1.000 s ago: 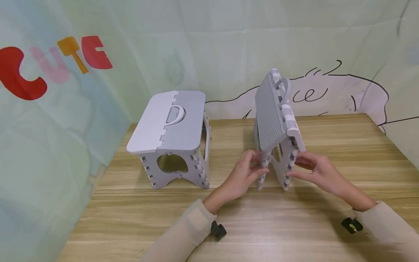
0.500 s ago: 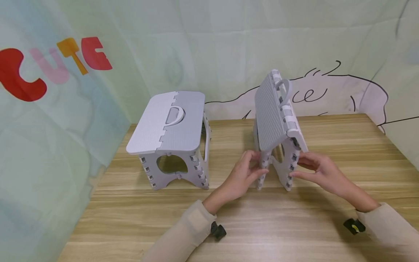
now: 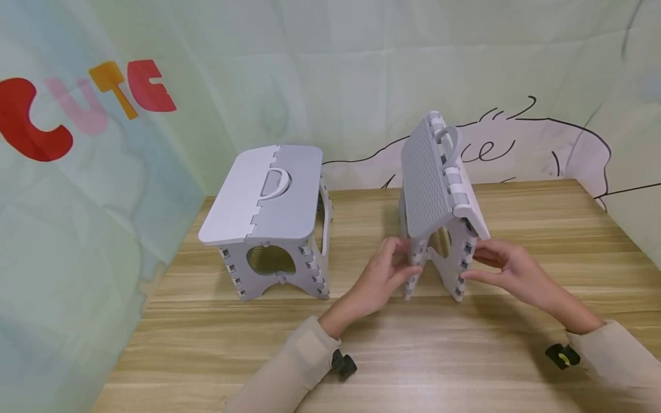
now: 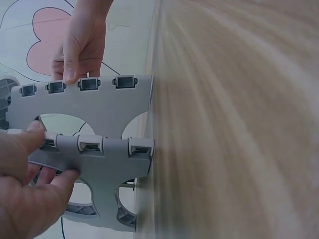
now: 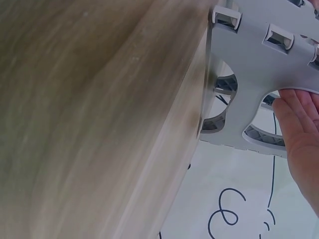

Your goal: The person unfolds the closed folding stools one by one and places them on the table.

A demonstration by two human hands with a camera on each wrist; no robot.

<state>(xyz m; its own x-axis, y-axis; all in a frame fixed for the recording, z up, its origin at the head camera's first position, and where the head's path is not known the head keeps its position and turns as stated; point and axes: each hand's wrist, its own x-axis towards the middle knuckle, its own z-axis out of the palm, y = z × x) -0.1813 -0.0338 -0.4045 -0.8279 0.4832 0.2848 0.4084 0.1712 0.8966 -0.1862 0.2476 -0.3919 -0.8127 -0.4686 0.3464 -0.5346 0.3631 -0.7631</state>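
Note:
A grey folding step stool (image 3: 424, 180) stands half folded on the table, its two top halves pitched like a roof and its handle loop at the ridge. My left hand (image 3: 379, 278) grips the left leg panel by its hinged front edge, thumb in front and fingers behind. On the other side, my right hand (image 3: 511, 274) pinches the right leg panel the same way. The left wrist view shows the left hand (image 4: 35, 189) at the near panel, with a gap between the panels. In the right wrist view, the fingers of the right hand (image 5: 301, 137) reach into the panel's cutout.
A second grey folding stool (image 3: 232, 198) stands fully unfolded to the left, its top flat. Both are on a wood-grain table (image 3: 392, 355). A printed cloth backdrop (image 3: 351, 86) rises behind the table and along its left side.
The right leg panel has moved slightly to the right with my right hand, widening the gap between the panels. The left hand stays nearly still, and so does the other stool.

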